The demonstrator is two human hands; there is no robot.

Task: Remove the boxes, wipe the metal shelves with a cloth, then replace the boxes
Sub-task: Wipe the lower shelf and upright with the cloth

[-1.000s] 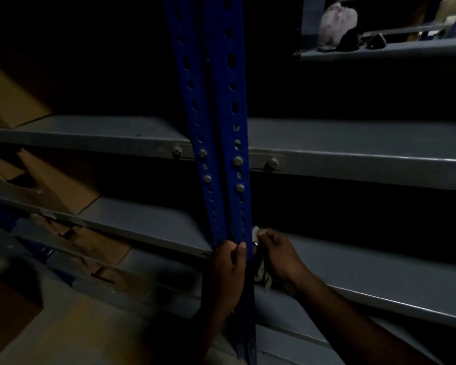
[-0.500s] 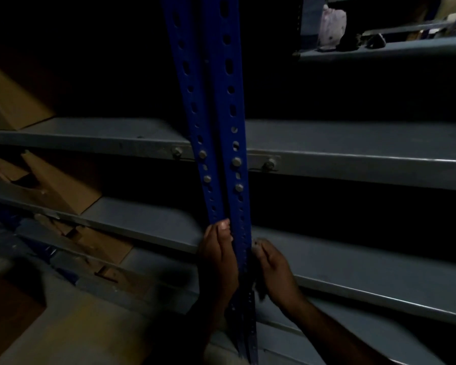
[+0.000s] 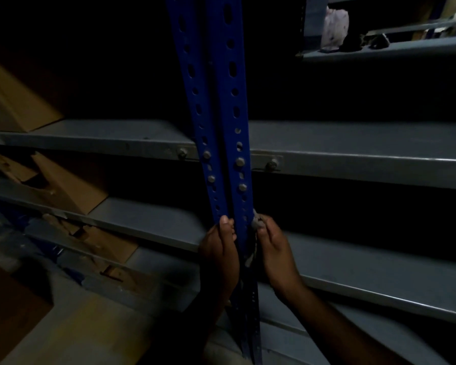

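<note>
Two blue perforated uprights [image 3: 221, 114] rise through the middle of the dim view, with grey metal shelves [image 3: 366, 159] bolted to them on both sides. My left hand [image 3: 219, 254] lies flat against the left side of the uprights, fingers pointing up. My right hand [image 3: 274, 251] presses a pale cloth [image 3: 254, 225] against their right side; part of the cloth hangs down between my hands. Brown cardboard boxes [image 3: 63, 185] sit on the left shelves.
A large cardboard box [image 3: 13, 101] stands on the upper left shelf. More flattened cardboard [image 3: 103, 243] lies on the lower left shelf. At the upper right another shelf [image 3: 379, 51] carries a pale bag and small dark items. The right shelves show bare metal.
Both hands have slid up the blue uprights, the cloth moving up with my right hand. The view has shifted slightly.
</note>
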